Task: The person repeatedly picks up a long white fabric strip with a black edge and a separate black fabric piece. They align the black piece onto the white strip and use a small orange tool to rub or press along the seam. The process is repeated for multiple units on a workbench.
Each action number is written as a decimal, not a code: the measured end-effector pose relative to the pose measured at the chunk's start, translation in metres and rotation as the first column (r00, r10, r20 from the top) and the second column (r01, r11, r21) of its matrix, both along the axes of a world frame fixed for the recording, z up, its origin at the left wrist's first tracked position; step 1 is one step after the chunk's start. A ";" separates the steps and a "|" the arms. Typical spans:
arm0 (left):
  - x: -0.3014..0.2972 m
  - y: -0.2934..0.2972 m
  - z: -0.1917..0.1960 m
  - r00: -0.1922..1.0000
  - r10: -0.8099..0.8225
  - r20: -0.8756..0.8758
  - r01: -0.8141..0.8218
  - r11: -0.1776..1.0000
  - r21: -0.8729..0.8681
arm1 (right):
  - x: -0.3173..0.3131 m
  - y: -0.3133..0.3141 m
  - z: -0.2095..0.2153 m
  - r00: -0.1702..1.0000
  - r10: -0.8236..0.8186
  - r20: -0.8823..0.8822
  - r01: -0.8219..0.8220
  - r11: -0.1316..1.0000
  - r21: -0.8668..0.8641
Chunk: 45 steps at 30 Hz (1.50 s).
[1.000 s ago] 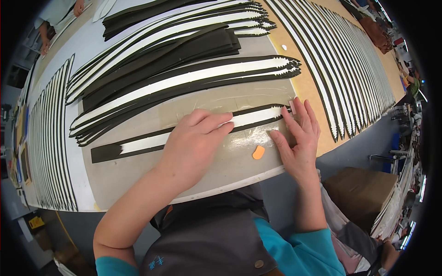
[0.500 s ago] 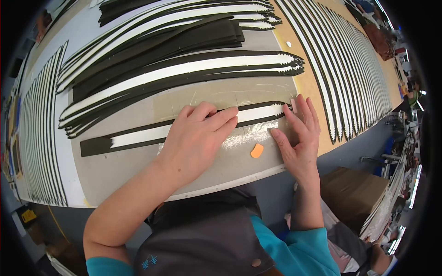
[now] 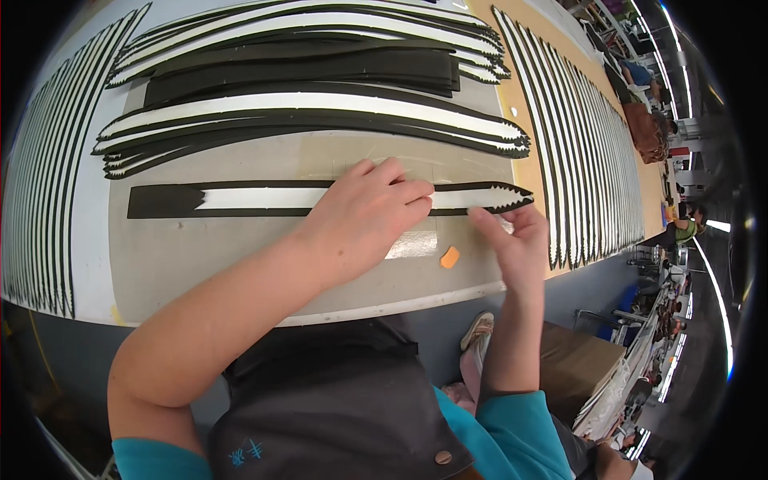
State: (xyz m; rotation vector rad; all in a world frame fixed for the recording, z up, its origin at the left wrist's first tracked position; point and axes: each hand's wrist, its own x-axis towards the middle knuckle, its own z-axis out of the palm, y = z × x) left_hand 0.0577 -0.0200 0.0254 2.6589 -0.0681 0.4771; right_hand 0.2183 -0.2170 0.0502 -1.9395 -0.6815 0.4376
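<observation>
The surface (image 3: 92, 240) is seen from above, and a grey mat (image 3: 184, 264) is laid over its middle. To the right of the mat, a wide row of black-edged white strips (image 3: 588, 152) is spread side by side, with the jagged ends turned toward the near edge; a similar row of strips (image 3: 48, 168) is set out at the left. At the far side of the mat, a bundle of black-and-white strips (image 3: 320, 22) is piled, and a stack of plain black strips (image 3: 296, 72) is placed just in front of it. Nearer still, another bundle (image 3: 320, 112) is heaped. In front of that, a single strip (image 3: 264, 200) is laid flat across the mat, its jagged tip at the right. Its middle is covered by the left hand (image 3: 364, 212), held partly closed with fingers bent and bunched; whether anything is gripped cannot be told. The tip is met by the right hand (image 3: 516, 232), half open, with thumb and fingers apart; whether the tip is pinched cannot be told. Below the strip, between the hands, an orange piece (image 3: 450, 257) is left lying.
</observation>
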 end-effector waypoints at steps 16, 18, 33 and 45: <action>0.003 0.010 -0.013 0.998 -0.053 0.030 0.058 0.983 -0.177 | -0.041 0.052 0.002 0.806 0.110 0.582 -0.020 0.987 -0.158; 0.005 0.011 -0.015 0.998 -0.058 0.031 0.064 0.964 -0.260 | -0.041 0.052 0.005 0.752 0.174 0.636 -0.037 0.974 -0.222; 0.006 0.024 -0.007 0.998 0.053 0.013 -0.025 0.652 -0.758 | -0.055 0.045 0.020 0.481 0.491 0.727 -0.154 0.863 -0.481; 0.002 0.023 0.004 0.984 0.058 -0.165 -0.155 0.731 -0.665 | -0.035 0.018 0.013 0.628 0.538 0.563 -0.333 0.839 -0.430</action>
